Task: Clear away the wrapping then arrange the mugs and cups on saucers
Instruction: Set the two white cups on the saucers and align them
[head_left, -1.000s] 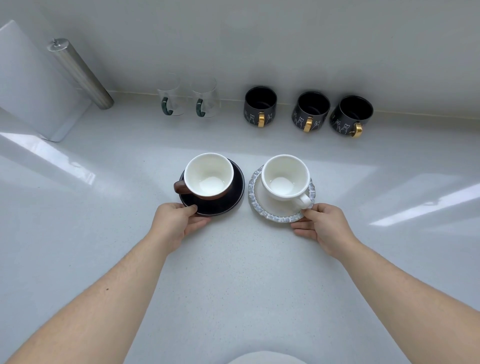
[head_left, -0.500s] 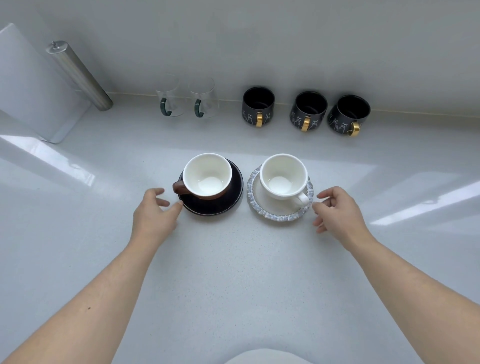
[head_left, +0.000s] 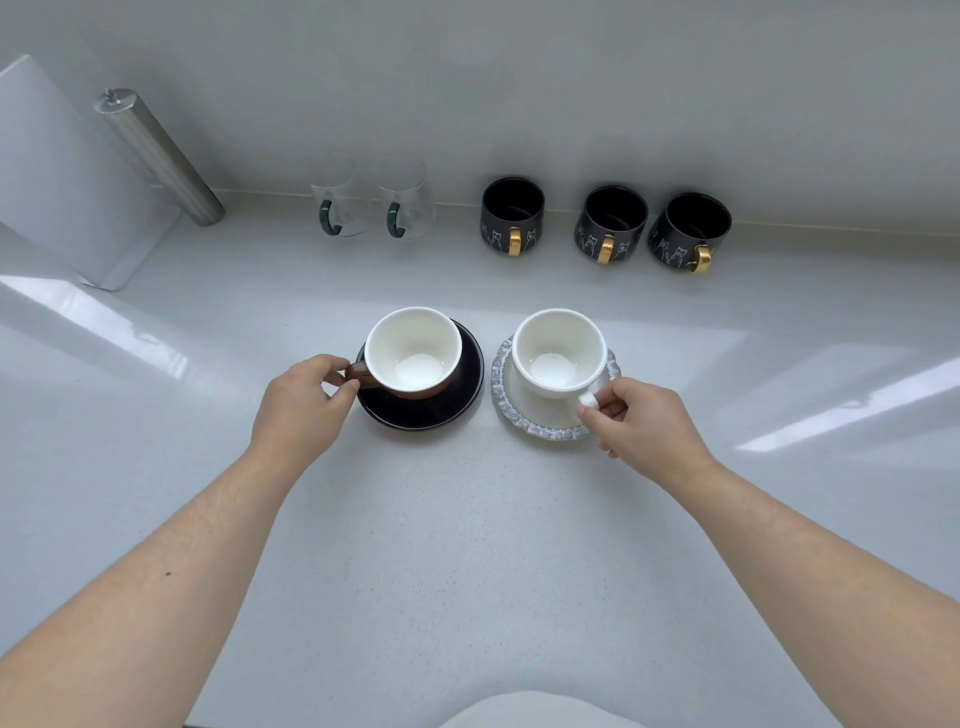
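A brown cup with a white inside (head_left: 413, 353) stands on a black saucer (head_left: 457, 400) at the middle of the white counter. My left hand (head_left: 301, 405) pinches its brown handle from the left. Beside it, a white cup (head_left: 558, 353) stands on a blue-rimmed white saucer (head_left: 524, 421). My right hand (head_left: 644, 421) grips its white handle at the front right. Along the back wall stand two clear glass mugs with green handles (head_left: 337, 200) (head_left: 408, 205) and three black mugs with gold handles (head_left: 511, 215) (head_left: 610, 223) (head_left: 688, 231). No wrapping is in view.
A steel cylinder (head_left: 156, 156) leans at the back left next to a white board (head_left: 67, 176). The white counter (head_left: 467, 545) stretches bare in front of the saucers. A pale rounded shape (head_left: 524, 712) shows at the bottom edge.
Both hands left the saucer rims, drew outward, then closed on the cup handles: left on the brown cup, right on the white cup. The cups and saucers stayed in place.
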